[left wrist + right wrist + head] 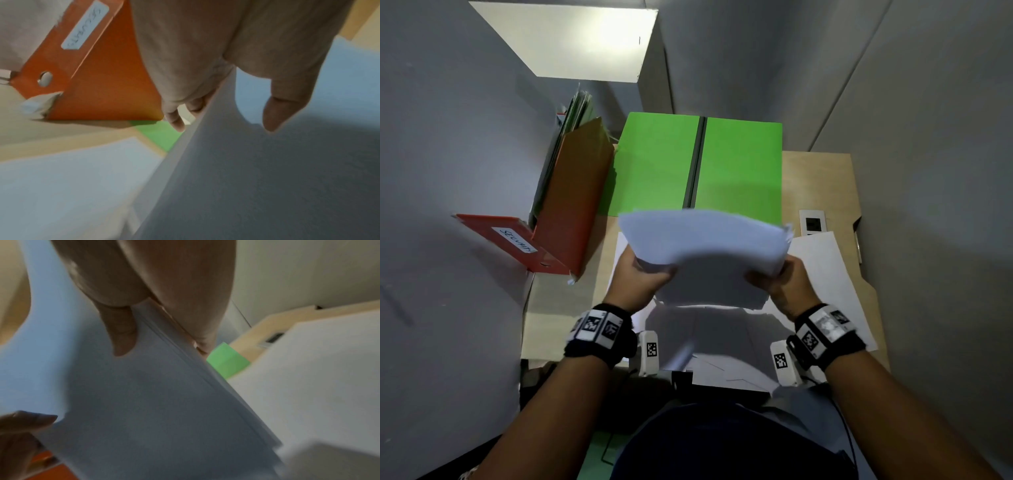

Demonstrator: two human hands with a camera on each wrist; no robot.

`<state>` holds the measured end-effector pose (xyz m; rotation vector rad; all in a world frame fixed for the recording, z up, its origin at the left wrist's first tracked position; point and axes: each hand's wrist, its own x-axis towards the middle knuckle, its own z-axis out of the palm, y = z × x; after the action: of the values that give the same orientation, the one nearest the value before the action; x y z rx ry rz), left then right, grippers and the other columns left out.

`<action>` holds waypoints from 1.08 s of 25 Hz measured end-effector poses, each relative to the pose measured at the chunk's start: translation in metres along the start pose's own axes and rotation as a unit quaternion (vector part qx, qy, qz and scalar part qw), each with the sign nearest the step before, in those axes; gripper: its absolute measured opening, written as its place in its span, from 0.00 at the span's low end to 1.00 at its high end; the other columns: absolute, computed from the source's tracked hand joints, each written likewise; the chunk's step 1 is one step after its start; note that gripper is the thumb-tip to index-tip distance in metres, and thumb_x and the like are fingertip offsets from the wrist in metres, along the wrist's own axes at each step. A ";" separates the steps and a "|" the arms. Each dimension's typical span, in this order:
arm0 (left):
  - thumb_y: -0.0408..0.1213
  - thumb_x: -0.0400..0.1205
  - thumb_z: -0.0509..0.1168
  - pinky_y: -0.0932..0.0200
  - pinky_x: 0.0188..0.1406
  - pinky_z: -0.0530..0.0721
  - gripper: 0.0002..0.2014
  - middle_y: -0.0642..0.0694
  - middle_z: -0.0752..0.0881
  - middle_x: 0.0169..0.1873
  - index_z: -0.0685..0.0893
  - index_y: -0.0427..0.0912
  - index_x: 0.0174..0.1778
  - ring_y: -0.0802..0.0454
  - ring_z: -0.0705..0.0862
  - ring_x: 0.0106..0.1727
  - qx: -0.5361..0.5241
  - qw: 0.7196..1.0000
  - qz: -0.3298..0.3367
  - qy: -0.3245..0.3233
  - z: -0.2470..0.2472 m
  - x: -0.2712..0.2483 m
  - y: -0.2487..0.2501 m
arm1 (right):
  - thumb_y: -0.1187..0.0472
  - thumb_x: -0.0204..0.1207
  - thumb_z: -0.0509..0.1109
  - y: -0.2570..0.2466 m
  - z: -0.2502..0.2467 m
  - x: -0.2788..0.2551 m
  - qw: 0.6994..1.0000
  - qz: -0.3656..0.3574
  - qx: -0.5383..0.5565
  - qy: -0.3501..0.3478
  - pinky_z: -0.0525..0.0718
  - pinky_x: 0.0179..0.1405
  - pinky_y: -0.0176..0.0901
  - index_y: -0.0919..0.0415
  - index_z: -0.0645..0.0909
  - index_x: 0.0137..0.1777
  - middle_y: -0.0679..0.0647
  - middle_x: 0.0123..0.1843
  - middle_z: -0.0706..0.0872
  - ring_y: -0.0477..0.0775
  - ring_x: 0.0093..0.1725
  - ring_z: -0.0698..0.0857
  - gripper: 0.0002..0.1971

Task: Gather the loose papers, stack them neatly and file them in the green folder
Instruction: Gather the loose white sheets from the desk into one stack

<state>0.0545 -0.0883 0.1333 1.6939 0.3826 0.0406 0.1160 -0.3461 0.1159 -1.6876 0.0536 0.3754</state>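
Observation:
I hold a stack of white papers (705, 253) in the air above the desk, bowed upward in the middle. My left hand (640, 274) grips its left edge, thumb on the near face, fingers behind (174, 118). My right hand (784, 277) grips the right edge the same way, its thumb (123, 337) pressed on the sheets (164, 402). The green folder (739, 168) lies on the desk just beyond the stack, with a dark spine down its middle. More loose white sheets (822, 270) lie on the desk under and to the right of my hands.
An orange binder (571, 205) with a white label stands open at the left, leaning against grey partition walls. A white box (571, 37) sits high at the back. A small white device (813, 222) lies on the wooden desk (822, 178) at the right.

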 end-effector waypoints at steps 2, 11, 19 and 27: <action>0.35 0.64 0.72 0.59 0.48 0.83 0.21 0.52 0.89 0.47 0.82 0.49 0.53 0.63 0.88 0.47 0.045 0.998 -0.036 0.016 0.009 -0.005 -0.021 | 0.76 0.63 0.79 0.021 0.004 -0.005 0.999 0.032 0.005 0.004 0.84 0.40 0.46 0.72 0.85 0.43 0.58 0.39 0.88 0.46 0.36 0.85 0.09; 0.29 0.70 0.65 0.56 0.46 0.87 0.12 0.44 0.89 0.42 0.86 0.46 0.47 0.61 0.86 0.39 -0.008 0.997 -0.036 0.063 0.028 -0.004 -0.028 | 0.68 0.65 0.81 0.035 -0.007 -0.002 0.997 0.058 -0.044 0.037 0.86 0.47 0.48 0.57 0.85 0.45 0.58 0.43 0.89 0.53 0.43 0.87 0.11; 0.29 0.68 0.66 0.45 0.58 0.87 0.21 0.35 0.88 0.55 0.81 0.38 0.58 0.44 0.87 0.55 0.039 0.995 -0.089 -0.015 0.033 0.023 -0.035 | 0.65 0.68 0.76 0.038 -0.004 0.017 0.987 0.068 -0.103 0.099 0.86 0.45 0.57 0.71 0.84 0.38 0.67 0.41 0.89 0.59 0.41 0.87 0.07; 0.44 0.69 0.75 0.35 0.71 0.75 0.43 0.35 0.67 0.76 0.65 0.38 0.78 0.33 0.67 0.77 0.353 0.845 -0.372 0.149 -0.037 0.013 -0.116 | 0.71 0.72 0.72 0.094 -0.075 0.007 0.927 0.326 -0.161 0.086 0.75 0.54 0.45 0.77 0.68 0.72 0.62 0.65 0.80 0.64 0.61 0.81 0.29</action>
<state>0.0311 -0.0369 0.0248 2.1404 1.4087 -0.4703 0.1148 -0.4327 0.0318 -1.9981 0.7335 0.7615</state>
